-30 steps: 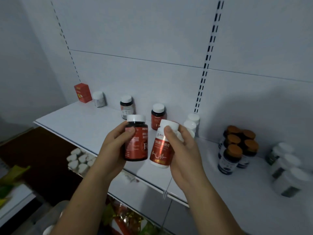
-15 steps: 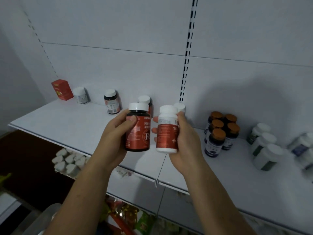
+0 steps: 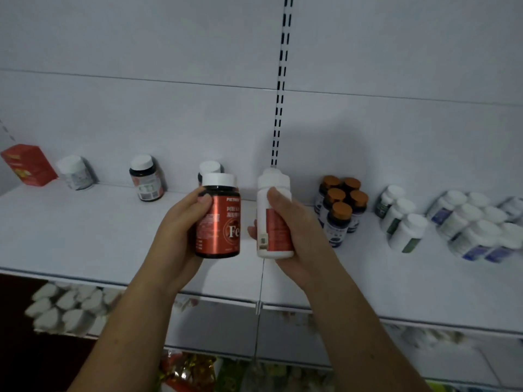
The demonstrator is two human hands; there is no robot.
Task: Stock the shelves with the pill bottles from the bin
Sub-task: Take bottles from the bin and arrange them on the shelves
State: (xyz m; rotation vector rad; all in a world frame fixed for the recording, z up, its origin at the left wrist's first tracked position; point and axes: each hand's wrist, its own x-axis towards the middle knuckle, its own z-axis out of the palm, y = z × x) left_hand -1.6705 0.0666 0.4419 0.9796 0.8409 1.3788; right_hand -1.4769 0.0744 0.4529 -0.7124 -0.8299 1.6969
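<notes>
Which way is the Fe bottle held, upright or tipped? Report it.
Upright: the Fe bottle has white cap on top, base down, in the left hand.

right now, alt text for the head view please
The left hand grips a dark red-labelled bottle and the right hand a white bottle, both upright over a white shelf. On it stand more bottles and a red box.

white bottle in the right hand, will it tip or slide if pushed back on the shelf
Probably rigid: the white bottle shows straight sides where the right hand grips it. Likely tippy if pushed up high, being taller and narrower than the dark bottle. Pushed low, it should slide on the smooth shelf.
</notes>
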